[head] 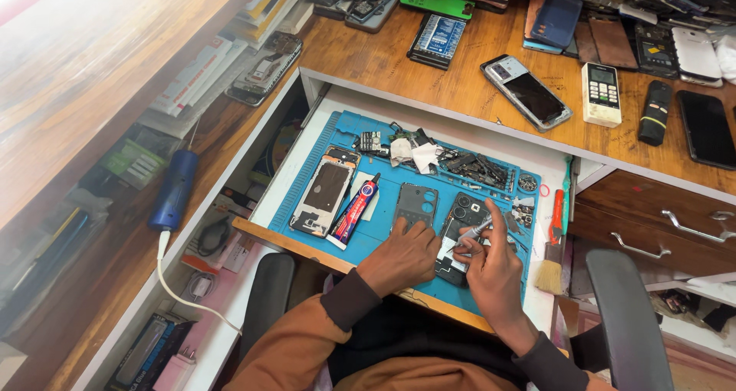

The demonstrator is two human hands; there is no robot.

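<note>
My left hand (404,254) rests on the blue work mat (307,161), pressing the lower end of an opened dark phone body (462,211). My right hand (491,264) grips a slim silver screwdriver (477,228) with its tip on that phone body. A dark phone back cover (415,204) lies just left of it, partly under my left hand. Further left on the mat are a tube of glue (355,210) and a phone frame with its inside showing (323,191).
Small parts and screws (479,169) crowd the mat's far edge. A brush (550,272) and a red-handled tool (557,216) lie right of the mat. Phones, a white remote (601,93) and covers fill the wooden desk behind. A blue corded tool (173,189) sits at left.
</note>
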